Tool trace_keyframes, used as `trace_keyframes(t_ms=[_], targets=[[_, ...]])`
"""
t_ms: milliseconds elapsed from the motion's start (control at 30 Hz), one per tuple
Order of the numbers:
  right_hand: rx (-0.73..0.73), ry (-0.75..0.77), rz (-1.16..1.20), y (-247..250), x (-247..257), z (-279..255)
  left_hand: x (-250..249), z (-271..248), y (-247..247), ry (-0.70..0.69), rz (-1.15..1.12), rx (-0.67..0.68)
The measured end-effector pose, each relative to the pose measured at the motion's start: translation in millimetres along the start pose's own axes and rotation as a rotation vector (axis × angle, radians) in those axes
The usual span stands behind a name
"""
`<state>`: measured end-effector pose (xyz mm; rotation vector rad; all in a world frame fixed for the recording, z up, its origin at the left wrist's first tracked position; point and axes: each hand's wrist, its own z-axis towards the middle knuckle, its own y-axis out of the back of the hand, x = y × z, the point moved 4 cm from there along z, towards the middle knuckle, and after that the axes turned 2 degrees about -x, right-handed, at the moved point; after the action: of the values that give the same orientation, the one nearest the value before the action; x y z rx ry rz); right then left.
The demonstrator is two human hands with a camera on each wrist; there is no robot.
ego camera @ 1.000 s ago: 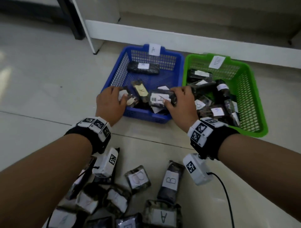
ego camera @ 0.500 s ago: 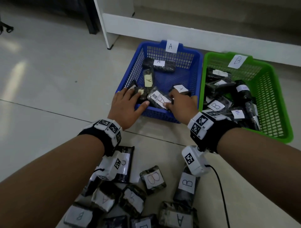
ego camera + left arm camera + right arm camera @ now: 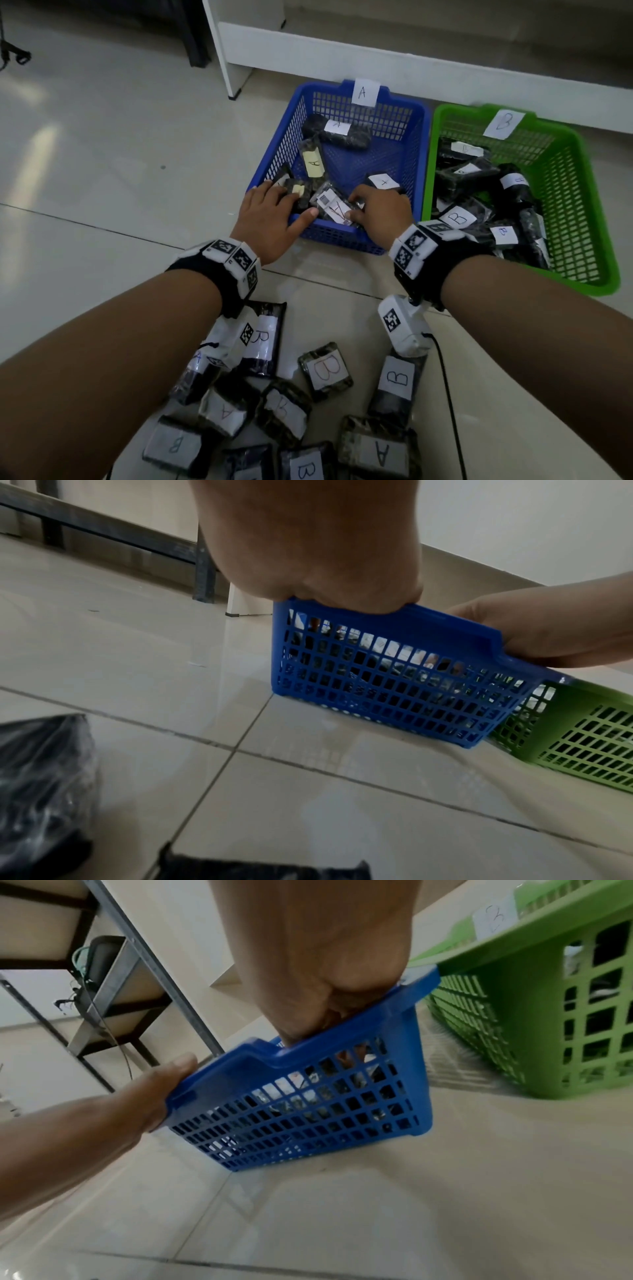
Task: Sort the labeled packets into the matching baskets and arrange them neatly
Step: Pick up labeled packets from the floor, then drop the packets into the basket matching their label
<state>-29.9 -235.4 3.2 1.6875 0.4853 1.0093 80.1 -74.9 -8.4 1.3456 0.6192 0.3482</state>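
Note:
The blue basket (image 3: 342, 236) tagged A holds several dark packets. Beside it on the right, the green basket (image 3: 565, 205) tagged B is fuller. My left hand (image 3: 294, 205) reaches over the blue basket's near-left corner. Its fingers lie on a packet with a cream label (image 3: 299, 190) and its thumb rests along the rim. My right hand (image 3: 354, 207) pinches a barcoded A packet (image 3: 334, 207) just inside the near rim. In both wrist views the fingers dip behind the blue mesh (image 3: 394, 696) (image 3: 308, 1123) and are mostly hidden.
Several loose packets marked A or B lie on the tiled floor under my forearms, among them a B packet (image 3: 325, 370) and an A packet (image 3: 380, 452). A white furniture leg (image 3: 233, 68) stands behind the baskets. A black cable (image 3: 448, 394) trails from my right wrist.
My left hand let go of the packet it gripped a second ago and its fingers now lie flat in the basket corner. My right hand keeps its hold on the barcoded A packet.

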Motion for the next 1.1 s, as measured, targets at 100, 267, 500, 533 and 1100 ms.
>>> trace_keyframes(t_ms=[100,267,500,533,1100], targets=[[0.067,-0.022,0.047,0,0,0,1,2,1,-0.008,0.006,0.023],[0.065,0.093,0.127,10,-9,-42,0,-1,0,0.004,-0.015,0.063],[-0.038,0.588,-0.227,-1,-35,-156,-43,-67,-10,-0.291,0.012,-0.293],[0.079,0.601,-0.24,-8,-44,-167,-54,-78,-17,-0.415,0.031,-0.243],[0.685,0.433,-0.31,-5,-63,-183,-113,-112,-55,-0.527,0.117,0.959]])
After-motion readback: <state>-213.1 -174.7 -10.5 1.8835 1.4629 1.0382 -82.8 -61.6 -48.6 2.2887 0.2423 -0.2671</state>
